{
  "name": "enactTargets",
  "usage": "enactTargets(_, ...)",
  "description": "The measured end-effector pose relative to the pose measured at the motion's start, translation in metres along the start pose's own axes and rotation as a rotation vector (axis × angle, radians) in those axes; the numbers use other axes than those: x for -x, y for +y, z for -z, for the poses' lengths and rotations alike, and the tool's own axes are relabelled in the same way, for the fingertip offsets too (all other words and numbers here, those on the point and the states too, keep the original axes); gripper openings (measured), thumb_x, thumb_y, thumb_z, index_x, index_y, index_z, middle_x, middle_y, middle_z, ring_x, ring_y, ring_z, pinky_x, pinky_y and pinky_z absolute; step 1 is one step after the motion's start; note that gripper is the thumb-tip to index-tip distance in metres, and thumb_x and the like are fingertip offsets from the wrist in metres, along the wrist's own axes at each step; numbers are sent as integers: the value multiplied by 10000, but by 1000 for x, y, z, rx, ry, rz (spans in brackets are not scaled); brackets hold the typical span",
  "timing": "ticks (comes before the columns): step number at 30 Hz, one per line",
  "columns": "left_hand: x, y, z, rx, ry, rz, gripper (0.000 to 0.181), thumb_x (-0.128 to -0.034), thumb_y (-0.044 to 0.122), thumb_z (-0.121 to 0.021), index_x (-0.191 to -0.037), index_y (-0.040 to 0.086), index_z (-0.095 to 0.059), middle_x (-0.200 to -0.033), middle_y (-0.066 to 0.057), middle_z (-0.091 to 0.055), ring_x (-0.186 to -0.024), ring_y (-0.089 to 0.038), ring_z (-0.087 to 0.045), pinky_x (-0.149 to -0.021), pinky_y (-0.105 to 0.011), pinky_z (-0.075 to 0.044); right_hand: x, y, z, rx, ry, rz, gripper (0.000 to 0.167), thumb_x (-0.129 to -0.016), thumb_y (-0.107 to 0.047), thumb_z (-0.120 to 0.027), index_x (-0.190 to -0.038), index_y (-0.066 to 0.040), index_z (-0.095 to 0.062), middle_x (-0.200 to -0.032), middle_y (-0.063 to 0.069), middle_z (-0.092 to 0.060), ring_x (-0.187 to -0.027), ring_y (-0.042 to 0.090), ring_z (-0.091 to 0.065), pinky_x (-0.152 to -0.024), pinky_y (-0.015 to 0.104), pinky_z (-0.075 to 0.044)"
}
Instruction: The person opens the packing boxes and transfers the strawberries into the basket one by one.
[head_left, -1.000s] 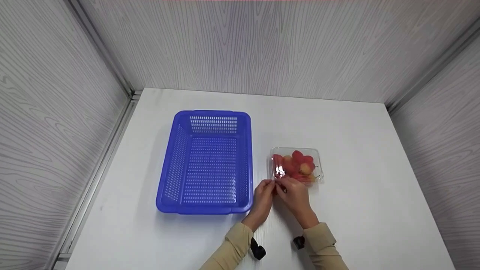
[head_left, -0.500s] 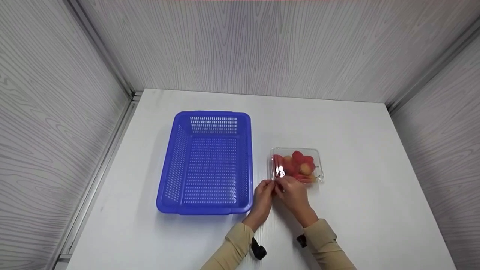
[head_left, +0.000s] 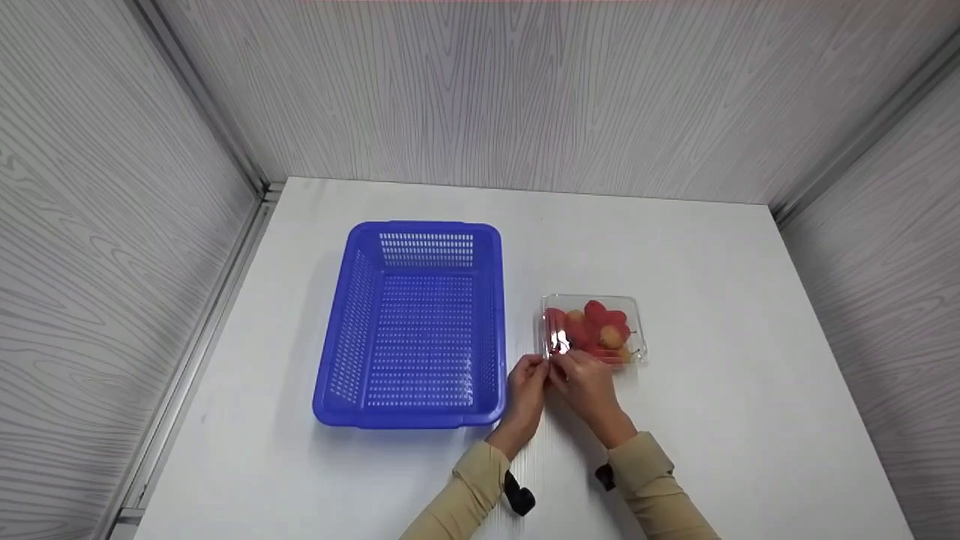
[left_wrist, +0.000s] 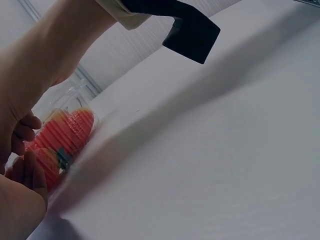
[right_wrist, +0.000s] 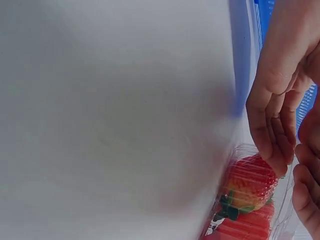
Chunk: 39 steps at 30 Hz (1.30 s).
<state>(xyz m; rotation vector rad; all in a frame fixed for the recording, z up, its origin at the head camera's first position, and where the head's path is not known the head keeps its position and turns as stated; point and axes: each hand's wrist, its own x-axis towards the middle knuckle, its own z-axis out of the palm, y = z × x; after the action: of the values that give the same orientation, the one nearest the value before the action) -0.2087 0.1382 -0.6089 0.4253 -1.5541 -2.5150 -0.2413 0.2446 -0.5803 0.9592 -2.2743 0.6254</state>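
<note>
A clear plastic clamshell box (head_left: pixel 640 319) of red and yellowish fruit lies on the white table in the head view. Several of the fruits are strawberries (right_wrist: pixel 250 182) with green leaves, seen through the ribbed wall in the right wrist view. My left hand (head_left: pixel 525 397) pinches the box's near left corner at its rim, fingers bent. Right beside it, my right hand (head_left: pixel 592 390) has its thumb and fingers curled at the same edge, pinching it. The fingertips nearly meet. Exactly what part of the rim they hold is covered by the fingers. The lid appears down.
A large blue slotted plastic basket (head_left: pixel 493 300) with nothing in it stands just left of the box and my left hand. Grey wood-patterned panels (head_left: pixel 480 97) rise behind and at both sides of the white table (head_left: pixel 720 300).
Both hands stay at the box's near left corner, with only slight shifts of the fingers and wrists. The box and basket hold their places.
</note>
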Motion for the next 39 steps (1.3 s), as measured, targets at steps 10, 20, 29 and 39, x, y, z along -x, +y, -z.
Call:
enactTargets(10, -1, -1, -1, -41, 40, -12, 80, -924, -40, -571, -972, -94, -606, -821, -27, -639, -762, -99, -589, -696, -246, -484, 1, 5, -5, 9, 43, 81, 254, -645, 31, -869, -766, -20, -651, -661, 84, -622, -555, 224, -586, -511, 333, -484)
enactTargets(20, 0, 3, -2, -69, 76, -14, 80, -907, -49, -578, -940, -113, -614, -768, 6, -616, -699, -82, -562, -638, -232, -465, 1, 4, -7, 44, 93, 136, 288, -621, 30, -864, -743, -20, -607, -638, 88, -596, -541, 225, -570, -494, 331, -464)
enactTargets(29, -3, 5, -4, -91, 99, 3, 58, -877, -21, -607, -819, -24, -611, -669, 42, -556, -597, -72, -511, -565, -234, -418, -1, 0, -6, 6, 135, 138, 275, -631, 65, -845, -744, -2, -603, -658, 104, -615, -576, 237, -613, -538, 336, -524)
enactTargets(39, -1, 6, -5, -75, 77, 32, 64, -909, 31, -631, -857, 8, -602, -717, 25, -622, -635, -89, -593, -631, -338, -496, -10, -1, 10, -54, 119, 64, 220, -655, 39, -851, -763, -5, -664, -675, 105, -651, -567, 233, -628, -568, 332, -547)
